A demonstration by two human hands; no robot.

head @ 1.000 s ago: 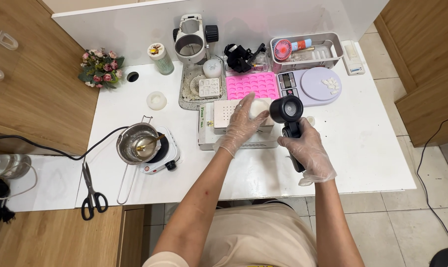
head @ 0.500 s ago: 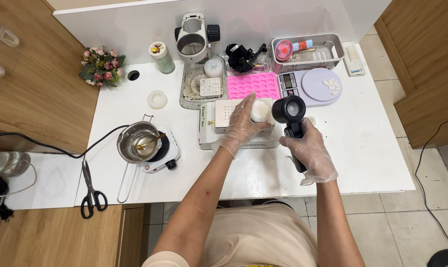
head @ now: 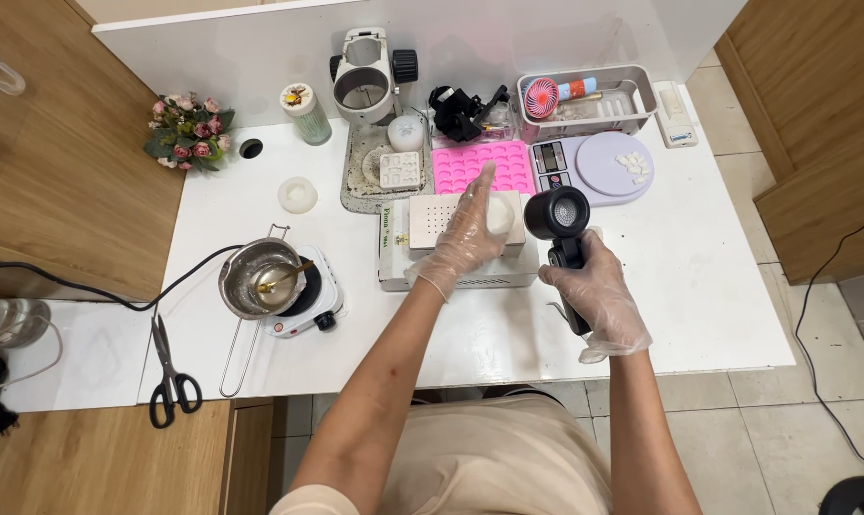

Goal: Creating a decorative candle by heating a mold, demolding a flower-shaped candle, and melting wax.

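Both hands are in clear plastic gloves here. Left hand is wrapped around a small white round piece, holding it on top of the white box that sits mid-table, a bit toward the back edge. Right hand is clamped on the handle of a black heat gun, with the nozzle right beside the white piece, pretty much touching distance. Behind the box there's a pink silicone mold and a lilac kitchen scale. Over by the table's left edge a steel melting pot sits on a little white hotplate, and scissors lie at the front left corner
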